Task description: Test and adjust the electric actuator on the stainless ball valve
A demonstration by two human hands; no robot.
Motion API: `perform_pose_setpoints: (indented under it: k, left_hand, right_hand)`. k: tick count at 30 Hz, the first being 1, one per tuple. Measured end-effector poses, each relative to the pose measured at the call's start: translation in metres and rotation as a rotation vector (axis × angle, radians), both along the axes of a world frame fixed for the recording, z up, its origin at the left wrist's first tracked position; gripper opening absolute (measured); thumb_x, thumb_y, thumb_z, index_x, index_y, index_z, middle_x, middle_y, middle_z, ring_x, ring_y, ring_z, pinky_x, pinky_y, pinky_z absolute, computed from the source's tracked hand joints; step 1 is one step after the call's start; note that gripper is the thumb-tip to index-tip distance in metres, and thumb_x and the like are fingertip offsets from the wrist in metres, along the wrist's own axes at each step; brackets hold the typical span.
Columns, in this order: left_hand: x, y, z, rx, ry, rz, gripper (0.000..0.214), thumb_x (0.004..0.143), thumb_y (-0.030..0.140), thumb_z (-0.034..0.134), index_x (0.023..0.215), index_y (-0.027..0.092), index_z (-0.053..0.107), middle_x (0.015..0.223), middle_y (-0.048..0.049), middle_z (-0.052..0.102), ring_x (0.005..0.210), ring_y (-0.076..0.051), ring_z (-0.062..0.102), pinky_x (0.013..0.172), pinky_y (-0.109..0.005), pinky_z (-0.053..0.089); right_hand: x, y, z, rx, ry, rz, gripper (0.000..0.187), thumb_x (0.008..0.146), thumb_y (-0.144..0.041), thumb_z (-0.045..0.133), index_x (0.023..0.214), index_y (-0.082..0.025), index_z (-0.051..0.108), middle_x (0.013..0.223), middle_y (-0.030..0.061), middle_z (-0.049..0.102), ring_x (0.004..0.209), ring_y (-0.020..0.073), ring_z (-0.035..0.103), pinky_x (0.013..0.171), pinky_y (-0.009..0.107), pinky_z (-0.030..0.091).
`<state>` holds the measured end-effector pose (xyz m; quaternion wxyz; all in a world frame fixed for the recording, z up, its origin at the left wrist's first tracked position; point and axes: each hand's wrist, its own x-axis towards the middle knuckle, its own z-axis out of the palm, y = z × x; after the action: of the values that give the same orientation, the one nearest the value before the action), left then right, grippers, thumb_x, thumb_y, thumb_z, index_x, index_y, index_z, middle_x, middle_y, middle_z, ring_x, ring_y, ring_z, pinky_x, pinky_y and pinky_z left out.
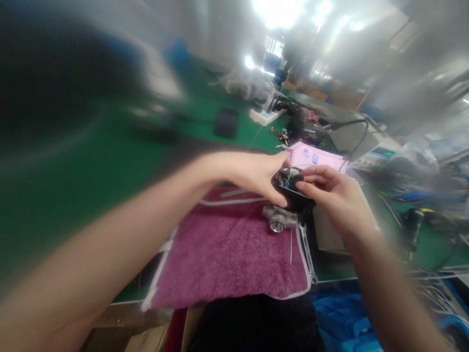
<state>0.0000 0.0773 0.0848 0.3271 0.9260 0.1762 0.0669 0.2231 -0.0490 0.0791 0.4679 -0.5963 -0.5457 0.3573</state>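
My left hand [266, 176] grips the left side of a black box with exposed electronics [298, 199], thumb and fingers around its edge. Small wires and a circuit board show in the open top. My right hand [326, 188] is at the box's right side, thumb and fingertips pinched over the wiring; what lies between them is too small to make out. Just below the box, a metal pipe fitting [278, 218] rests on a purple towel [227, 254]. A thin metal rod [291, 247] and a wrench [308, 254] lie to the right of the fitting.
Pink paper sheets [317, 159] lie behind the box. Farther back are a white power strip [266, 116], a dark flat object [226, 122] and an instrument with a green display [384, 151]. Blue bins [342, 318] stand below the table edge at right.
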Motion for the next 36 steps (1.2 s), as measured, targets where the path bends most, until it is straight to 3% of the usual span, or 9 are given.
perform_pose_setpoints:
  k: [5,9,17,26,36]
  left_hand:
    - [0.001,0.004,-0.004,-0.043,-0.043,-0.031,0.091,0.077,0.065,0.079,0.146,0.019,0.043,0.148,-0.0146,0.064,0.126,-0.031,0.065,0.103,-0.034,0.047]
    - [0.001,0.008,-0.010,-0.106,-0.042,-0.034,0.091,0.080,0.067,0.077,0.148,0.019,0.042,0.152,-0.0146,0.063,0.135,-0.030,0.062,0.108,-0.034,0.046]
    - [0.002,0.016,-0.023,-0.233,-0.027,0.041,0.094,0.077,0.074,0.076,0.148,0.021,0.043,0.151,-0.0157,0.063,0.133,-0.030,0.065,0.105,-0.034,0.050]
    - [0.003,0.018,-0.028,-0.263,-0.037,0.069,0.097,0.075,0.074,0.078,0.149,0.021,0.043,0.150,-0.0153,0.063,0.131,-0.029,0.066,0.103,-0.033,0.051]
    - [0.003,0.016,-0.025,-0.189,-0.026,0.058,0.091,0.078,0.070,0.074,0.148,0.021,0.045,0.152,-0.0141,0.063,0.134,-0.029,0.063,0.105,-0.033,0.047]
  right_hand:
    - [0.002,0.001,0.000,-0.006,-0.020,-0.017,0.038,0.079,-0.039,0.096,0.107,-0.023,0.076,0.096,0.0029,0.081,0.083,0.0146,0.073,0.076,0.026,0.057]
    - [0.011,0.011,0.004,-0.078,-0.025,0.058,0.041,0.078,-0.042,0.096,0.107,-0.022,0.075,0.098,0.0035,0.081,0.086,0.0166,0.074,0.079,0.028,0.058]
    - [0.028,0.042,0.000,-0.208,0.007,0.127,0.050,0.072,-0.043,0.100,0.108,-0.021,0.074,0.097,0.0047,0.082,0.088,0.0194,0.075,0.083,0.032,0.058]
    - [0.024,0.042,-0.002,-0.175,-0.008,0.088,0.046,0.071,-0.042,0.100,0.103,-0.020,0.077,0.096,0.0039,0.081,0.086,0.0178,0.074,0.081,0.031,0.057]
    - [0.026,0.041,-0.002,-0.175,-0.036,0.092,0.043,0.072,-0.041,0.099,0.103,-0.021,0.078,0.098,0.0045,0.081,0.088,0.0194,0.074,0.086,0.034,0.058]
